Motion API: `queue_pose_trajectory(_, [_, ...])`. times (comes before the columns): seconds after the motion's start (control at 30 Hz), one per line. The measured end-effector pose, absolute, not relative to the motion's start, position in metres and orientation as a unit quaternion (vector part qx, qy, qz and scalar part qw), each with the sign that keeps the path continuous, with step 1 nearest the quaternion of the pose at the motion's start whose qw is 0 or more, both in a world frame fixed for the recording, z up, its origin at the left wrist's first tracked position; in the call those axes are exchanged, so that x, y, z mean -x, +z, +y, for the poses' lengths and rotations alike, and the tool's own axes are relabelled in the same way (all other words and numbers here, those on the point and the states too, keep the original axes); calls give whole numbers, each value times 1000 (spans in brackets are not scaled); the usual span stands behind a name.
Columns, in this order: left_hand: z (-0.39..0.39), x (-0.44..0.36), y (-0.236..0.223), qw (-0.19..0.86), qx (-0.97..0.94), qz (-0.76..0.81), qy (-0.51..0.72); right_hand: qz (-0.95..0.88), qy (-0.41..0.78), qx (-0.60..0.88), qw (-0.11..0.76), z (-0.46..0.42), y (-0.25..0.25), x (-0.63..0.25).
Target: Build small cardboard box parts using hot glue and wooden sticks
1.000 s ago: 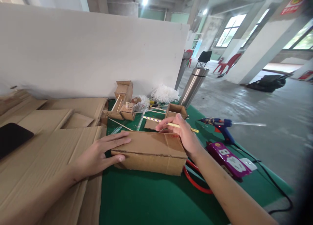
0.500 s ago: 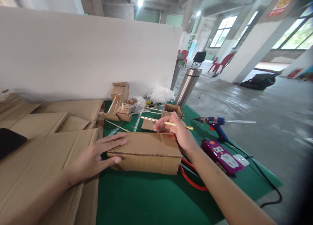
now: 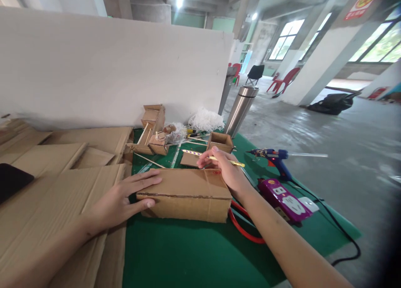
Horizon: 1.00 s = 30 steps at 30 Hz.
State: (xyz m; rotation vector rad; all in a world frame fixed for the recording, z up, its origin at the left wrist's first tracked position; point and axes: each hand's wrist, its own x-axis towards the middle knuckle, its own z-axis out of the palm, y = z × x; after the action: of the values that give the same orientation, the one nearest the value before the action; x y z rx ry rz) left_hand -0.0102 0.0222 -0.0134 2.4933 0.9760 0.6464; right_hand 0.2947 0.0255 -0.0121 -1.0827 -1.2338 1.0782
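Cardboard box (image 3: 186,185), oblong, bears a spread left grip (image 3: 130,194) while the right grip (image 3: 229,174) pinches a slim pencil (image 3: 191,153).

Matt, rough-edged cardboard box (image 3: 186,192); shiny metal flask (image 3: 240,112); glossy plastic socket block (image 3: 284,200); white strands (image 3: 206,120), perhaps plastic.

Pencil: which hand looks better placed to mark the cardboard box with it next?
Probably the right hand: it holds the pencil at the right end of the cardboard box, while the left hand rests on its left end.
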Motion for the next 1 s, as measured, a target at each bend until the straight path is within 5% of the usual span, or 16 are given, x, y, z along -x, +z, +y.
queue_pose_trajectory(1.0, [25, 10, -16, 203, -877, 378, 219, -491, 481, 442, 576, 25, -9, -295])
